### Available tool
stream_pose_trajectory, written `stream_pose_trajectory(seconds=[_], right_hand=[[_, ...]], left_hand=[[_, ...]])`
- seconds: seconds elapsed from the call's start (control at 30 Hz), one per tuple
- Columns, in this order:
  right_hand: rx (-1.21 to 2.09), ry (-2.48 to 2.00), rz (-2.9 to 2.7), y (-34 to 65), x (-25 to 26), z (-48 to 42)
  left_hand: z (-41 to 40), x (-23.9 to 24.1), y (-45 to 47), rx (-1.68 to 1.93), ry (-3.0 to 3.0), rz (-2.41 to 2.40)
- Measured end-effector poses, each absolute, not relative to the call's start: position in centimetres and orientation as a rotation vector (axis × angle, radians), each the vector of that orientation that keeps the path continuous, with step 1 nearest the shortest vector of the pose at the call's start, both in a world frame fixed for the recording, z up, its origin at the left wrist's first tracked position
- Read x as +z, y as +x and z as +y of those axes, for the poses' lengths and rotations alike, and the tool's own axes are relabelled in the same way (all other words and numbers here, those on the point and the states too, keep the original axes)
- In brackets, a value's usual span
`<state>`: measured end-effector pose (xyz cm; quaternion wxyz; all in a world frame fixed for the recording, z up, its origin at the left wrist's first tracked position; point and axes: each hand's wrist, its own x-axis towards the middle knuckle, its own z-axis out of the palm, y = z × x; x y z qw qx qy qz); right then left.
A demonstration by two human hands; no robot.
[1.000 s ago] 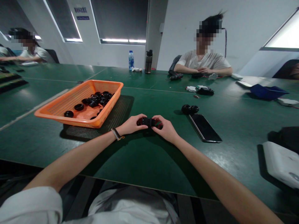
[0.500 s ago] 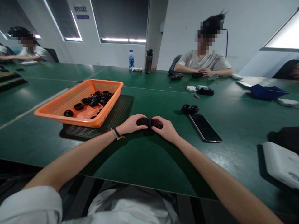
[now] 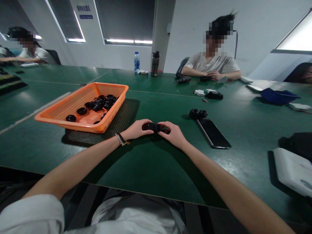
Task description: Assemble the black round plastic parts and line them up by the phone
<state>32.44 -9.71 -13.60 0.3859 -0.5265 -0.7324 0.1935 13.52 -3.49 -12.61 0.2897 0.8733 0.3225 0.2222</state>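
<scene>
My left hand [image 3: 135, 130] and my right hand [image 3: 173, 133] meet over the green table [image 3: 151, 162], both closed on one small black round part [image 3: 153, 126] held between them just above the tabletop. To the left stands an orange basket [image 3: 63, 112] with several black ring-shaped parts [image 3: 98, 104] lying in it. A finished-looking pair of joined black parts [image 3: 198, 113] rests on the table to the right of my hands.
A dark phone [image 3: 214, 133] lies right of my hands, a white box [image 3: 293, 170] at the right edge. Across the table a person [image 3: 212, 65] sits with small items; another person [image 3: 25, 52] sits far left. Two bottles [image 3: 146, 63] stand at the back.
</scene>
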Motion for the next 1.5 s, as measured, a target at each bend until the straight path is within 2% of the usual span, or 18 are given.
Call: stream_pose_trajectory(seconds=[1.13, 1.5], right_hand=[[0.504, -1.396, -1.834, 32.39, -13.84, -9.58], [0.368, -1.391, -1.905, 32.51, -13.82, -9.54]], left_hand=[[-3.42, -12.70, 13.56, 0.572, 2.336, 0.874], [-3.35, -12.77, 13.50, 0.636, 2.254, 0.751]])
